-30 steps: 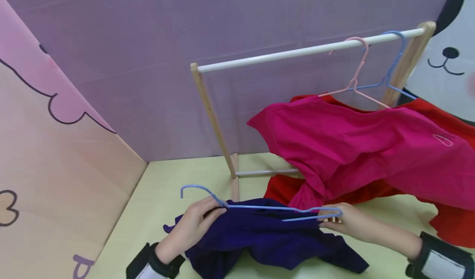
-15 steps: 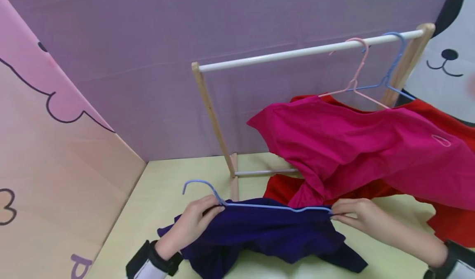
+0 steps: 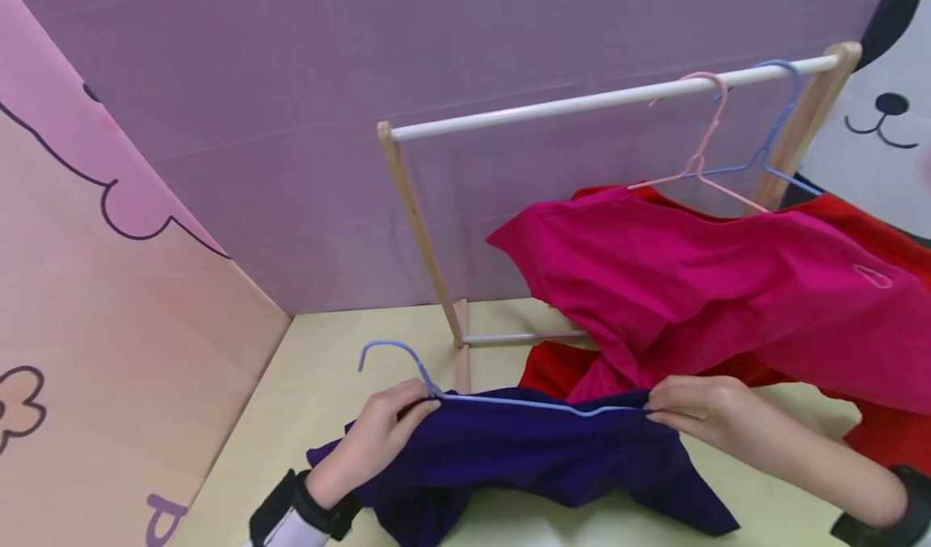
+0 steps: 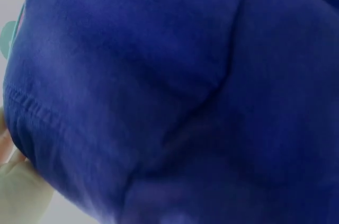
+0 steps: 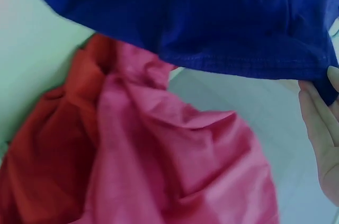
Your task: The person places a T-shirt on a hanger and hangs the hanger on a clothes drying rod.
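A light-blue clothes hanger (image 3: 509, 401) lies along the top edge of a dark blue shirt (image 3: 531, 458), its hook standing out at the left. My left hand (image 3: 389, 434) pinches the hanger just below the hook, together with the cloth. At the other end, my right hand (image 3: 705, 406) pinches the shirt's upper edge, where the hanger's right end is hidden from sight. Blue cloth fills most of the left wrist view, with fingers at its left edge. In the right wrist view, a stitched edge of the shirt runs to my right fingertips (image 5: 312, 105).
Behind the shirt stands a clothes rack with a white rail (image 3: 553, 109) and wooden posts. A magenta shirt (image 3: 691, 280) on a pink hanger (image 3: 701, 151) and a red shirt (image 3: 890, 442) on a blue hanger (image 3: 774, 135) hang at its right. Printed cloth walls enclose the yellow tabletop (image 3: 349, 337).
The hanger's right end, earlier in front of the shirt with my right hand at it, is now covered. My right hand has shifted rightward to the shirt's edge; the left stays at the hook.
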### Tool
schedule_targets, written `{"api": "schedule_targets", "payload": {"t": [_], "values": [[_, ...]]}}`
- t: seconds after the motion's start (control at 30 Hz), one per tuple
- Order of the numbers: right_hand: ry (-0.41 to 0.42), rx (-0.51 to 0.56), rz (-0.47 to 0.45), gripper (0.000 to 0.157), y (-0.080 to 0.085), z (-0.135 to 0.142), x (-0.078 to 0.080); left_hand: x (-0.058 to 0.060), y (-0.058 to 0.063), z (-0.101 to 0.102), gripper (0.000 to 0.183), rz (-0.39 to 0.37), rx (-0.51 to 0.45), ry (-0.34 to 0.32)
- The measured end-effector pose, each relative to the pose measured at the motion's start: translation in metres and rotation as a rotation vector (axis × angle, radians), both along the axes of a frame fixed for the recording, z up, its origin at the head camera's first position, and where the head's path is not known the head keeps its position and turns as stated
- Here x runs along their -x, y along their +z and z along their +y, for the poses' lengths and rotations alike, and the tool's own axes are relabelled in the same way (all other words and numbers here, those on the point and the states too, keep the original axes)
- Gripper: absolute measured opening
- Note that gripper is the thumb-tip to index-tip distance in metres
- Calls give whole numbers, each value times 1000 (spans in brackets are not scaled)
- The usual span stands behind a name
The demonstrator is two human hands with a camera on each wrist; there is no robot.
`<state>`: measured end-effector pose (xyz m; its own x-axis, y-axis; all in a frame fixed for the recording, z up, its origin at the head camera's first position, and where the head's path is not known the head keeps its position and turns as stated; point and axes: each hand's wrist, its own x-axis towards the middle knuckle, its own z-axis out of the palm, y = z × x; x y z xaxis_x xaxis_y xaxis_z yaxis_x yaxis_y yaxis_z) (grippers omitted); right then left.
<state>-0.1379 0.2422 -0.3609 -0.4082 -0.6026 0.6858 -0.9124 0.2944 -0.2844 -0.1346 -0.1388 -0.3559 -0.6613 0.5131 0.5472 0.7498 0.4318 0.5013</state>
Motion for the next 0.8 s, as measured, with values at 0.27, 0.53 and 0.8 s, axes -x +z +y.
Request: {"api": "schedule_targets", "payload": {"t": [0.27,0.53,0.8], "values": [[63,33,47,21,9,-22,-3,-4,0,16,9,-33,39,-28],[111,65,-84,12,4,-44,-5,-3,-1,34,8,7,15,-56],[-36,67,-506,36,0,-52,-16,-2,-1,43,7,72,-11,-64]]}}
